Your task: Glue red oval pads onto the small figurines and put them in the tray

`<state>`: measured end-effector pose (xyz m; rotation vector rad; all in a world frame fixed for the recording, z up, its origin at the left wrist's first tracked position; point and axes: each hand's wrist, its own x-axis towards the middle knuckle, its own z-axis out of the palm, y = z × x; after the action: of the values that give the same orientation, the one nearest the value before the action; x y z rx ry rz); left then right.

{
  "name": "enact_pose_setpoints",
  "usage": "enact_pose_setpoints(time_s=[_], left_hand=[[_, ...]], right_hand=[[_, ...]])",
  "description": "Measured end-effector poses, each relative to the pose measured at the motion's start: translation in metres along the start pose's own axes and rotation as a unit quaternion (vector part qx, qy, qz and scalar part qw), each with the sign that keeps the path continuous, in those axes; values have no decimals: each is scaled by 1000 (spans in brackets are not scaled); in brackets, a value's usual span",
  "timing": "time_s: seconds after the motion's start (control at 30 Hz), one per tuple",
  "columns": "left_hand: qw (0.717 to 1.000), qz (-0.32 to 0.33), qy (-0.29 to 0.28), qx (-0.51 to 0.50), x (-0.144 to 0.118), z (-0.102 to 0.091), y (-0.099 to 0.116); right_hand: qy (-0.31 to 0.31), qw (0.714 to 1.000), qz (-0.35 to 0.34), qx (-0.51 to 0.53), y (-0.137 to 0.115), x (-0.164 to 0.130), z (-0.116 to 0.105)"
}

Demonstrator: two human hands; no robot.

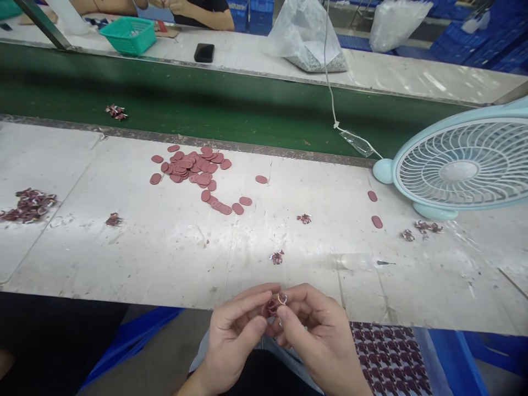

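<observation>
At the bottom middle of the frame, I hold my left hand and right hand close together, just below the edge of the white table. Both are curled nearly shut, and their fingertips pinch one tiny dark red piece with a small ring on it. Another tiny piece lies on the table just above my hands. A pile of red ovals sits higher up, left of the middle. A light blue fan stands at the right.
</observation>
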<state>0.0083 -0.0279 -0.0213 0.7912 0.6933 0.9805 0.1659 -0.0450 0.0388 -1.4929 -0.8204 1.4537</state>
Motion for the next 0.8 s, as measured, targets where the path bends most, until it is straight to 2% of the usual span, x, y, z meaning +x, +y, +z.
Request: enact_pose_setpoints(time_s=[0.27, 0.5, 0.63, 0.7, 0.8], left_hand=[[998, -18, -3, -64, 5, 0, 0], [993, -67, 14, -92, 6, -2, 2], [997, -46, 54, -41, 3, -1, -1], [995, -29, 86, -31, 1, 2, -3], [994, -15, 101, -37, -1, 7, -4]], right_hand=[[13, 1000, 5, 23, -5, -3, 7], [-33, 999, -11, -35, -2, -1, -6], [-44, 999, -3, -13, -1, 2, -6], [-37, 999, -1, 14, 0, 4, -3], [-20, 999, -1, 35, 3, 4, 0]])
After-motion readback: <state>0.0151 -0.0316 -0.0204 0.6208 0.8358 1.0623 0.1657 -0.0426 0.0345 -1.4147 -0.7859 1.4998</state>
